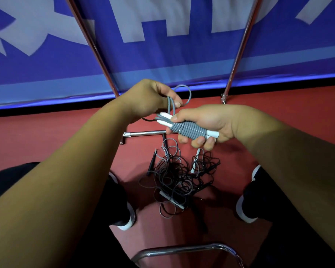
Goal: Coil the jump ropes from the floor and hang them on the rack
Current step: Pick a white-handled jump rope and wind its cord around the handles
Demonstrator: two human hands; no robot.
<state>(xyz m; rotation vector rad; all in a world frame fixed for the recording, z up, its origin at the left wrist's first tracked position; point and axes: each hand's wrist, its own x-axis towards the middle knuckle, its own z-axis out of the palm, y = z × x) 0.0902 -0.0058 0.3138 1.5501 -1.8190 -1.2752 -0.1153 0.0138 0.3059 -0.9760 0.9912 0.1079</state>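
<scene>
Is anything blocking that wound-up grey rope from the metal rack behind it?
Nothing visible does. The right hand grips the grey rope in open air before the rack; its top is out of frame.

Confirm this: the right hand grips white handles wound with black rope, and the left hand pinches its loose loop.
One detail is wrong: the head view shows the rope wound round the white handles is grey, not black. The right hand does grip them, and the left hand pinches the loose loop.
</scene>
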